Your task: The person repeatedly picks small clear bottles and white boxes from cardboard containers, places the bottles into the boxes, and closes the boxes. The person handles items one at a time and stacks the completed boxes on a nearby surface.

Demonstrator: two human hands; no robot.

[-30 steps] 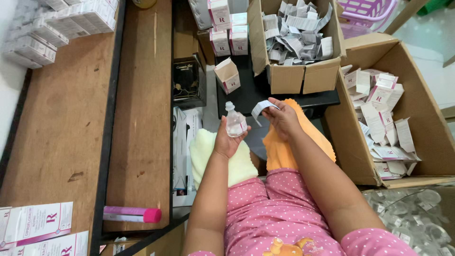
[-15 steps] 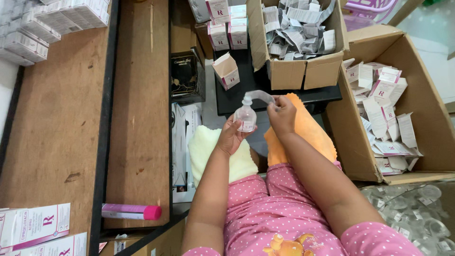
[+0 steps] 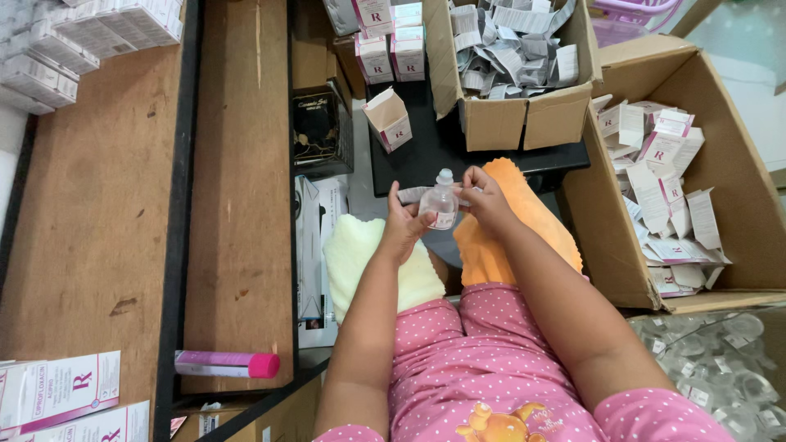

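Both hands are meeting at a small clear bottle (image 3: 442, 205), the left hand (image 3: 403, 225) closing its grip around the bottle's left side and the right hand (image 3: 485, 199) pinching a folded paper leaflet (image 3: 411, 195) against it. A second ago the leaflet was being held apart from the bottle, to its right; now it is lying across the bottle, so wrapping appears under way. Forearms are converging above the lap, wrists bent inward. Beyond the grip, an open carton (image 3: 388, 119) is standing on the dark bench (image 3: 426, 155); right of it, a cardboard box (image 3: 720, 164) of flattened cartons is lying.
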